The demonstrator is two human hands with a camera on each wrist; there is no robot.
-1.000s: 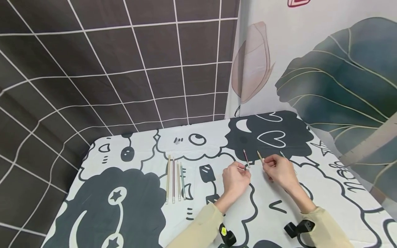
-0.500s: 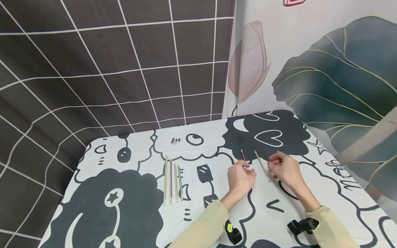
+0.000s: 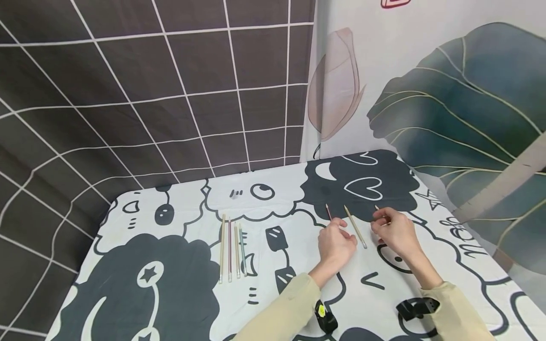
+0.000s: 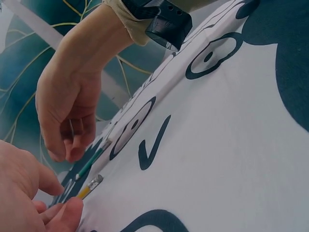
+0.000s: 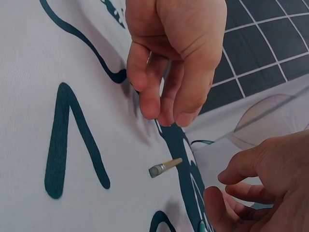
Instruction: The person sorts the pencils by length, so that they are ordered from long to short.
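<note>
My left hand (image 3: 337,244) hovers over the reddish pencil (image 3: 328,211), whose lower part it hides in the head view. Its fingers hang loosely bent, with nothing seen between them in the right wrist view. To its right, a yellow pencil (image 3: 356,227) with a white eraser end lies slanted on the cloth, between both hands. My right hand (image 3: 396,232) is above a green pencil (image 4: 91,159), of which the head view shows only the tip. Thumb and fingers of this right hand (image 5: 260,179) stand apart, apparently holding nothing.
Left of the hands, several pencils lie side by side, among them a yellow pencil (image 3: 222,248), a dark red pencil (image 3: 230,248) and a teal pencil (image 3: 242,251). A black-and-white patterned cloth (image 3: 307,274) covers the table. A dark grid curtain (image 3: 204,118) hangs behind.
My right hand has let go of the yellow pencil and shifted right over the green one. The left hand has moved slightly right and its fingers have loosened. The head view has turned slightly rightward.
</note>
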